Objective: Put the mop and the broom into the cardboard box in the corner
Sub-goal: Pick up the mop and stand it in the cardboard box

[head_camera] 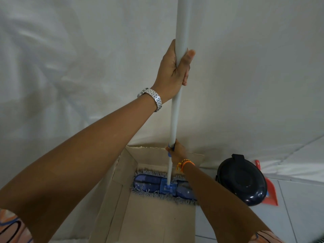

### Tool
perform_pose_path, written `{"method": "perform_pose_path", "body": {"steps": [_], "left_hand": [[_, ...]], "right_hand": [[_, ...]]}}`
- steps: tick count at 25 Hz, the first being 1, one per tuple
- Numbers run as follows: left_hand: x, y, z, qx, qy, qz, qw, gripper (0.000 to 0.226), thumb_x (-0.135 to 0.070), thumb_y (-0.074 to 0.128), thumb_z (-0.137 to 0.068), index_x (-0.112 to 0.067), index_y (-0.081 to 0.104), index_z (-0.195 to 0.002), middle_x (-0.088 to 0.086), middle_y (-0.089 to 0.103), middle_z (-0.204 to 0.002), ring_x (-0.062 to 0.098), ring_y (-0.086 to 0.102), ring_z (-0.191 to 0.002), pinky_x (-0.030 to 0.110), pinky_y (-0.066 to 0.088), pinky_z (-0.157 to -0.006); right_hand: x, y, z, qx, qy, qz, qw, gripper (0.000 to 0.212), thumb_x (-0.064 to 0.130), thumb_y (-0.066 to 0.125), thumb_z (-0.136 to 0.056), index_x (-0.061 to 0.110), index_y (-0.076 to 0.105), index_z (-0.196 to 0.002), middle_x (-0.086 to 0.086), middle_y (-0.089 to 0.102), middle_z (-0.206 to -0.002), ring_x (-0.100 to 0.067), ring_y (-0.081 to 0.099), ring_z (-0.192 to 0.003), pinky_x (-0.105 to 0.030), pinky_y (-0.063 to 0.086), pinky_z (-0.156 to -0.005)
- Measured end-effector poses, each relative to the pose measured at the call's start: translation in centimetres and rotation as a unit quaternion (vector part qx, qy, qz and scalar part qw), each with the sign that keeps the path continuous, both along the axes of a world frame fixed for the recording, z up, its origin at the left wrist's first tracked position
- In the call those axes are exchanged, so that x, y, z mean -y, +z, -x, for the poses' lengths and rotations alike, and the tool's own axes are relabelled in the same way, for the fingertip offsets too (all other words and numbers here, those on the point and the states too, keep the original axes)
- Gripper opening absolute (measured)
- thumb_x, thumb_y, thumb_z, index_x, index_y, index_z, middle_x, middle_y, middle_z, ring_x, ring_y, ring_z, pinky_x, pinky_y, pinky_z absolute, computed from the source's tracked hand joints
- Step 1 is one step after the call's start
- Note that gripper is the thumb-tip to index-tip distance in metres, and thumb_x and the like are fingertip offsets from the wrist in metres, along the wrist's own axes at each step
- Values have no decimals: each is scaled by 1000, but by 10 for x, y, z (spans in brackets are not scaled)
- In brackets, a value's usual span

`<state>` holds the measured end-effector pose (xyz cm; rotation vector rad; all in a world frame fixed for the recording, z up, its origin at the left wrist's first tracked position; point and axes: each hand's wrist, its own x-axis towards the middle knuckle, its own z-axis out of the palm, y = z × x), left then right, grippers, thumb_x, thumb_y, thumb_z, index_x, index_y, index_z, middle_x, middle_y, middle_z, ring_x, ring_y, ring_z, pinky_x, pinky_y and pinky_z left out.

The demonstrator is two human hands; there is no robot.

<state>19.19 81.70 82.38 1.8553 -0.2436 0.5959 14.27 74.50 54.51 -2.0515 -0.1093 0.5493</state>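
A mop with a long white handle (176, 109) stands nearly upright in front of me. Its blue flat head (149, 184), fringed with grey strands, rests on the bottom of the open cardboard box (126, 165) in the corner. My left hand (172, 71), with a metal watch at the wrist, grips the handle high up. My right hand (176, 151), an orange thread bracelet on its wrist, grips the handle low, just above the box's far rim. No broom is in view.
A dark round bin (242, 180) with a lid stands on the tiled floor right of the box. A red dustpan (270, 192) lies partly behind it. White sheeting (70, 67) covers the walls behind the box.
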Motion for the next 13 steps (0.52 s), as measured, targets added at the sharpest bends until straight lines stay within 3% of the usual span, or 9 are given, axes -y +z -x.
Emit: {"method": "perform_pose_path", "body": {"steps": [4,8,13], "left_hand": [[-15,-14,-29,-1,23,1,1000,11,-19,49,-106,-11,45,-99,-3,46,-54,13,44,-39,28,44,-42],[-30,-21,-54,-4,55,11,998,12,-25,49,-105,-13,49,-102,-7,45,-54,13,43,-41,30,46,-44],[-36,-29,-69,1,103,48,994,17,-24,51,-105,-10,49,-95,-6,42,-54,11,39,-41,26,44,-44]], "right_hand": [[-10,-9,-21,9,10,12,1000,26,7,60,-92,-5,54,-115,-14,55,-95,-26,52,-91,-46,50,-91],[-21,-16,-40,9,13,14,1000,31,10,61,-92,-4,54,-118,-26,63,-113,-37,59,-105,-48,50,-95],[-31,-23,-50,-2,8,22,1000,29,13,61,-92,-3,54,-115,-19,61,-101,-27,54,-90,-43,50,-89]]}}
